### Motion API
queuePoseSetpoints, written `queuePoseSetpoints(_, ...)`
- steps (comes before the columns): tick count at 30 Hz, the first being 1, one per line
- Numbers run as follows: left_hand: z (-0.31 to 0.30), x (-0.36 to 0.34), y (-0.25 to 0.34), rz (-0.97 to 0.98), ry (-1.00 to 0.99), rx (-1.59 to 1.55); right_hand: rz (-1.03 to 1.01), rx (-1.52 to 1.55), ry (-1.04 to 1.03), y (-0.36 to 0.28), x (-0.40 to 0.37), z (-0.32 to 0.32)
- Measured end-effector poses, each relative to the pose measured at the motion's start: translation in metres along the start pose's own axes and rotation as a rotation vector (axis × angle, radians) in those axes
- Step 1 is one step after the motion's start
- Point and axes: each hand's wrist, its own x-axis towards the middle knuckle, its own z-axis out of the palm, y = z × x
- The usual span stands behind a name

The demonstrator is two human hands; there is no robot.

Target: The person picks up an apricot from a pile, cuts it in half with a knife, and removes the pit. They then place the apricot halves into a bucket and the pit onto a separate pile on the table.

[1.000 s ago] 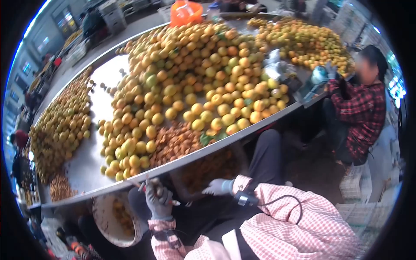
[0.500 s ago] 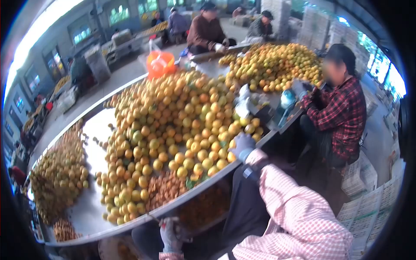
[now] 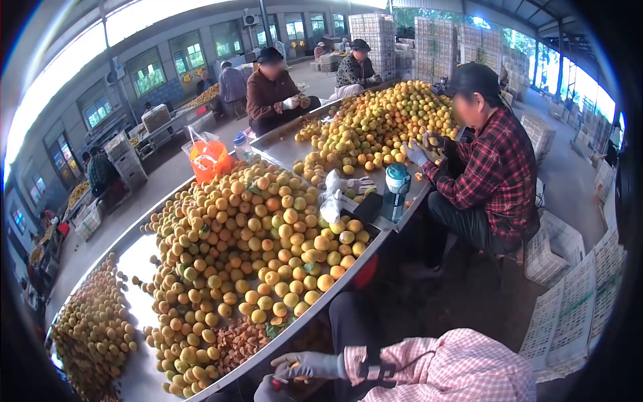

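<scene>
My gloved right hand [image 3: 315,365] is closed in front of the table's near edge, with yellow-orange fruit, apparently an apricot, showing between its fingers. Just below it, my gloved left hand [image 3: 268,390] is closed around a small tool with a red part; most of the tool is hidden. The two hands are close together and partly overlap. Beyond them a big heap of apricots [image 3: 228,234] covers the metal table [image 3: 144,258]. By the near edge lies a pile of brown pieces [image 3: 241,342], possibly pits.
A teal-lidded bottle [image 3: 396,191], a white plastic bag [image 3: 331,201] and a glove [image 3: 355,183] lie ahead. An orange bag [image 3: 209,161] stands at the far edge. On the right, a person in a checked shirt [image 3: 485,181] handles fruit beside plastic crates [image 3: 552,248].
My right hand has drawn back from the apricot heap toward my left hand, with fruit in it. The view has shifted. The person on the right now has both hands together.
</scene>
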Motion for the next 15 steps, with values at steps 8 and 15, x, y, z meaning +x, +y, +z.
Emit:
queuePoseSetpoints(8,0.010,-0.059,-0.008,-0.290,-0.453,-0.553,-0.090,-0.156,0.116,0.021,-0.025,-0.002)
queuePoseSetpoints(15,-0.018,-0.040,0.034,-0.477,-0.305,-0.785,-0.030,0.060,-0.020,-0.004,-0.056,-0.013)
